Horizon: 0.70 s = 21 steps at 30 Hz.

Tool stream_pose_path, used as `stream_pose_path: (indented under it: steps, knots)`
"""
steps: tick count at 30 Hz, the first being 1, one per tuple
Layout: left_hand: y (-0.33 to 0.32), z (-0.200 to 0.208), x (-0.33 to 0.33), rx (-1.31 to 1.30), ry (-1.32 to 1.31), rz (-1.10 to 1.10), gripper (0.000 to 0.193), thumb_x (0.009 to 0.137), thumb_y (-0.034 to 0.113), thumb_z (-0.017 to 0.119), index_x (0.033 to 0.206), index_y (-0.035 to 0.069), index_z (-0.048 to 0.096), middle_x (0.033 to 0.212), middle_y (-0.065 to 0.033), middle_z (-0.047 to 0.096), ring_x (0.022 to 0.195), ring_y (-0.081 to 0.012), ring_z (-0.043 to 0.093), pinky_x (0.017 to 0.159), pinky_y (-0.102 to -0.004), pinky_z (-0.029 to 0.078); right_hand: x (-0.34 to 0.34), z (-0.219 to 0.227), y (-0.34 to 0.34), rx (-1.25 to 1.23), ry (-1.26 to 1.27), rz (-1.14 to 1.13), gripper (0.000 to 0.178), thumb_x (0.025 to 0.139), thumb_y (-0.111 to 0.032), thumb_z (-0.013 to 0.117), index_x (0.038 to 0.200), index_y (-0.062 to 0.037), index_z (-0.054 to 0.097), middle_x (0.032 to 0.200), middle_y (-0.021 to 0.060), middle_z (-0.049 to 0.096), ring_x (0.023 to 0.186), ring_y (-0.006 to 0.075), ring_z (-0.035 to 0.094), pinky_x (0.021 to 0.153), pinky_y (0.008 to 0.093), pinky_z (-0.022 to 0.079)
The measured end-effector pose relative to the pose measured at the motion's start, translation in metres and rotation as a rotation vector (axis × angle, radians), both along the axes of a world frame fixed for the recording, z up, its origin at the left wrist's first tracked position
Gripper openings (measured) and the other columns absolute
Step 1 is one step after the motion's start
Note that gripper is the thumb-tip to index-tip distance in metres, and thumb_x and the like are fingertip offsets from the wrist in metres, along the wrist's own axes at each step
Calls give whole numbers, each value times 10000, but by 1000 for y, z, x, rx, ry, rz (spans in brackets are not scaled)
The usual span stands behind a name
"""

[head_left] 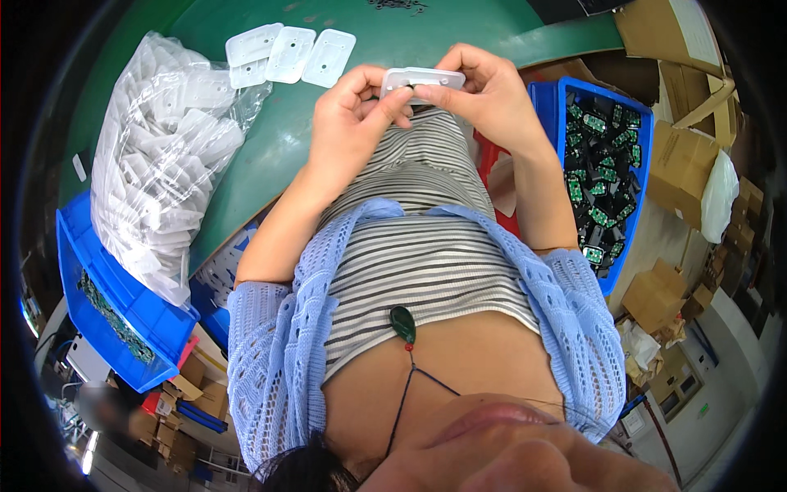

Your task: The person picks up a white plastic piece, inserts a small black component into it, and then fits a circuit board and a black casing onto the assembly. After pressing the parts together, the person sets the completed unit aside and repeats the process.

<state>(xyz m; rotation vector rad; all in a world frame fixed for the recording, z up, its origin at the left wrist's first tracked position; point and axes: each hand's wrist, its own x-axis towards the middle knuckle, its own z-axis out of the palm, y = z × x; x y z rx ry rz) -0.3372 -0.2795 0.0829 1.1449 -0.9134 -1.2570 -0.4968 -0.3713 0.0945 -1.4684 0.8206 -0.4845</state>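
Between my two hands, at the edge of the green table, I hold a white plastic cover with rounded corners. My left hand pinches its left end, thumb on the near side. On the right end, my right hand grips it, the thumb pressed near the middle. A small dark spot shows by the thumb tips; what it is I cannot make out. Beyond my left hand several similar white covers lie on the table, each with a small dark spot, some overlapping.
A clear plastic bag full of white covers stands at the left. Under it is a blue bin with green circuit boards. At the right, another blue bin holds black parts with green boards. Cardboard boxes stand beyond. Small black pieces lie on the table.
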Motion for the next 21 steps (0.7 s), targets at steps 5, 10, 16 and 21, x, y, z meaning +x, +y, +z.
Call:
stream_pose_path:
  steps: [5,10,16,21]
  knots:
    - [-4,2,-7,118,46,-43,184,874,-2,472,1048,-55,493,778,-105,597,656,-153,610,613,-234,496,-7,-10,13,49,-102,-126,150,770,-79,675,839,-32,551,730,-22,553,658,29,498,571,168,399]
    - [-32,-28,-3,143,-21,-3,171,869,33,501,1029,-26,487,736,-105,606,575,-128,579,566,-231,487,-15,-47,19,251,-328,-152,242,815,-106,615,1008,-18,499,830,22,547,630,54,479,526,180,395]
    - [-62,-34,37,150,-500,50,150,881,111,520,959,7,595,634,-7,560,497,-39,462,451,-171,357,-90,-59,18,-20,-169,-765,136,874,-118,531,976,-32,559,770,15,576,590,47,459,525,168,383]
    - [-78,-34,43,-263,-1241,79,206,867,201,551,1013,62,598,755,-44,564,599,-138,512,561,-275,423,-246,-146,-7,-442,1195,-1054,427,813,-435,564,991,-48,593,909,132,610,861,279,567,736,388,457]
